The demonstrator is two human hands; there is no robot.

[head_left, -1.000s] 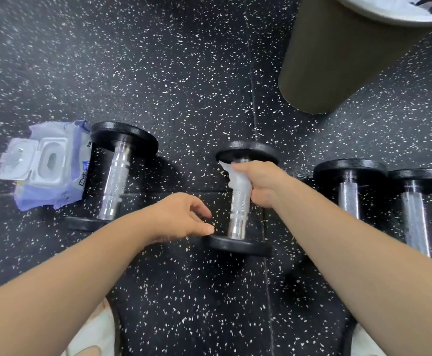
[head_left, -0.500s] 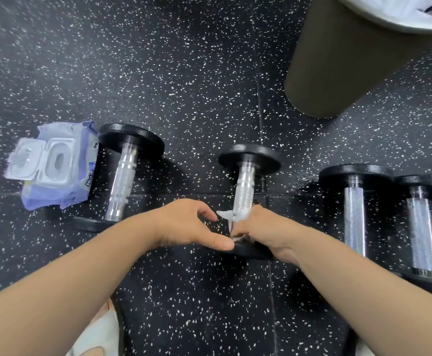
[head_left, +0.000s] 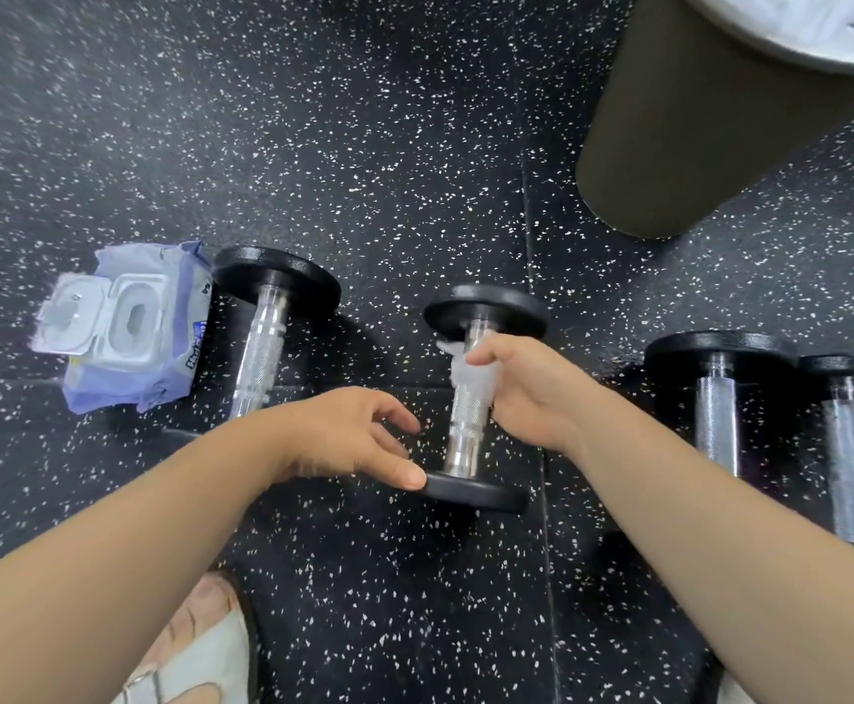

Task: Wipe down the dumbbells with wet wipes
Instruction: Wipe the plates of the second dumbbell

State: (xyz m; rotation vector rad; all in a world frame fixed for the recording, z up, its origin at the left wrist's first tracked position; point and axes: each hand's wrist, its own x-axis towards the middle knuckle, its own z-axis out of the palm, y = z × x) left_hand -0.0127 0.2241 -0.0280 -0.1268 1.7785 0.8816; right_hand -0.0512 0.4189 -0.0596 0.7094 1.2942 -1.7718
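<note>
Several black dumbbells with chrome handles lie on the speckled floor. At the middle dumbbell (head_left: 465, 439), my right hand (head_left: 521, 393) grips a white wet wipe (head_left: 470, 378) wrapped round the upper part of the handle. My left hand (head_left: 353, 439) rests its thumb and fingers on the edge of the near weight plate (head_left: 475, 495), fingers loosely spread. Another dumbbell (head_left: 262, 343) lies to the left, and two more (head_left: 714, 398) (head_left: 846, 439) to the right. An open pack of wet wipes (head_left: 125, 327) sits at the far left.
A dark round bin (head_left: 694, 124) with a white liner stands at the upper right. My foot in a light sandal (head_left: 196, 647) is at the bottom edge. Floor tile seams run behind and beside the middle dumbbell.
My right hand has slid the wipe up the handle from the near plate to the upper part. My left hand stays on the near plate's edge.
</note>
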